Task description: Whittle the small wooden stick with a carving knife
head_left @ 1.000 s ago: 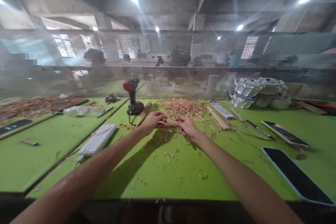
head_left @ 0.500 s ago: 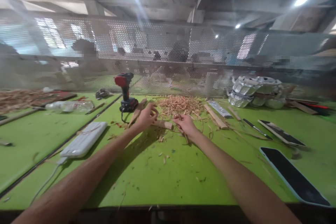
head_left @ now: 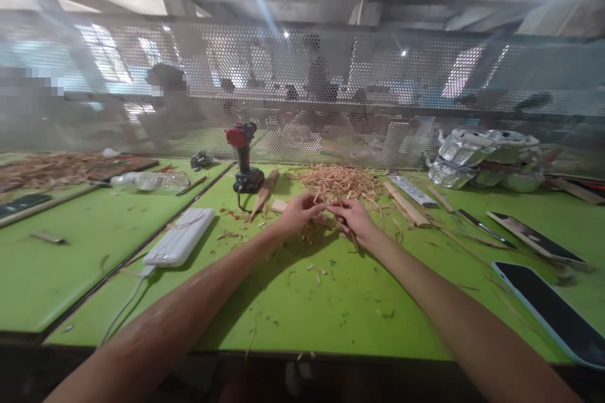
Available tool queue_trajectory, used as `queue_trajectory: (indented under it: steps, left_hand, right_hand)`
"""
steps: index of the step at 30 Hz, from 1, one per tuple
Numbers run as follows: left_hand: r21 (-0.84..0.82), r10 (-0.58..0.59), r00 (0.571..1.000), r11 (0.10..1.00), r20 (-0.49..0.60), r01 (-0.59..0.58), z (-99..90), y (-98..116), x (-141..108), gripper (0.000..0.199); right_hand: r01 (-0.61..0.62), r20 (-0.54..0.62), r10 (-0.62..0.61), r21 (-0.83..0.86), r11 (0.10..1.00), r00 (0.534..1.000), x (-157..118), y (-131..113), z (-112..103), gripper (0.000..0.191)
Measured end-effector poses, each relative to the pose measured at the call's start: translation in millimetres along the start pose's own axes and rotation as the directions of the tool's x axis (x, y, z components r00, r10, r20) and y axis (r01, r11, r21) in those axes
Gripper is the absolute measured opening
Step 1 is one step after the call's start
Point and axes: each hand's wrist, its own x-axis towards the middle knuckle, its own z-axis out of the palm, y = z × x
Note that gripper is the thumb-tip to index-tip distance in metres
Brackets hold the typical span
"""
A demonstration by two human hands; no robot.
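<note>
My left hand (head_left: 302, 214) is closed in a pinch, its fingertips meeting those of my right hand; what it grips, if anything, is too small to make out. In my right hand (head_left: 359, 221) is a thin brown strip (head_left: 353, 240), its lower end sticking out below the fingers. A pale flat wood piece (head_left: 278, 206) lies partly hidden behind my left hand. Just beyond both hands rises a heap of thin wood shavings (head_left: 343, 181). Small chips (head_left: 317, 277) are scattered on the green table (head_left: 302, 321) beneath them.
A red and black cordless drill (head_left: 243, 157) stands upright beyond my left hand. Left of it lie a white power bank (head_left: 179, 236) with a cable and a plastic bottle (head_left: 151, 181). On the right are a wood slat (head_left: 406, 204), a pen-like tool (head_left: 486, 228) and a phone (head_left: 551, 308).
My left hand has moved right and closed, coming to my right hand's fingertips; it was open over the wood piece before. The camera view has shifted slightly.
</note>
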Motion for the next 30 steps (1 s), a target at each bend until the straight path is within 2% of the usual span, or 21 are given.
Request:
queue_trajectory:
  steps: [5, 10, 14, 22, 30]
  left_hand:
    - [-0.069, -0.105, 0.993, 0.992, -0.045, 0.101, 1.8, 13.8, -5.8, 0.015]
    - [-0.161, -0.186, 0.98, 0.972, -0.073, 0.172, 1.2, 11.8, -4.2, 0.01]
    - [-0.183, -0.181, 0.982, 0.969, -0.059, 0.168, 2.0, 7.4, -3.5, 0.007]
    - [-0.18, -0.184, 0.979, 0.97, -0.092, 0.166, 2.4, 10.4, -3.3, 0.007]
    - [-0.191, -0.153, 0.985, 0.972, -0.075, 0.136, 3.3, 2.6, -0.8, 0.012]
  right_hand:
    - [0.007, -0.017, -0.007, 0.005, 1.0, 1.0, 0.1, -1.5, -0.3, 0.015]
    - [0.072, -0.078, -0.074, -0.026, 0.997, 0.994, 3.9, -0.5, -2.5, 0.015]
    - [0.122, -0.086, -0.131, -0.11, 0.987, 0.988, 1.9, -1.7, -1.7, 0.02]
    - [0.237, -0.014, -0.254, -0.309, 0.921, 0.967, 3.4, 3.3, -1.9, 0.033]
    - [0.212, -0.027, -0.233, -0.325, 0.922, 0.972, 7.9, 10.4, -2.5, 0.037]
